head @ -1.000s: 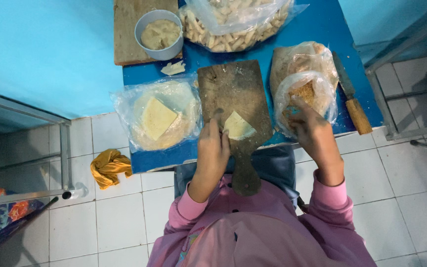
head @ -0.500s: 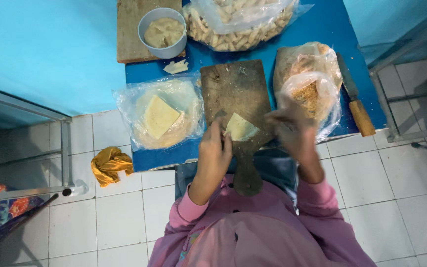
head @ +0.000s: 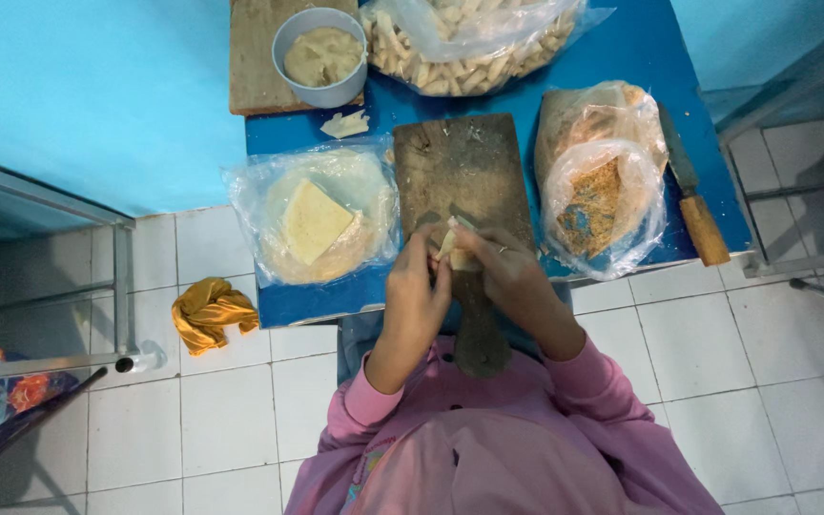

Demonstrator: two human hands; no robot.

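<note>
Both hands meet over the near end of a dark wooden cutting board (head: 464, 167) on a blue table (head: 641, 57). My left hand (head: 414, 296) and my right hand (head: 507, 277) together pinch a small pale dough wrapper (head: 454, 246) and fold it between the fingertips. A ring shows on my right hand. To the left lies a clear bag with a stack of round wrappers (head: 317, 224), a square one on top. To the right an open clear bag holds brownish filling (head: 595, 200).
A white bowl of pale paste (head: 319, 57) sits on a second wooden board (head: 252, 52) at the back left. A large bag of folded pieces (head: 474, 43) lies behind. A wooden-handled knife (head: 693, 195) rests at the right edge. A yellow cloth (head: 207, 313) lies on the tiled floor.
My right hand left the filling bag and came left to the wrapper. The wrapper, flat on the board before, is now lifted and folded between both hands.
</note>
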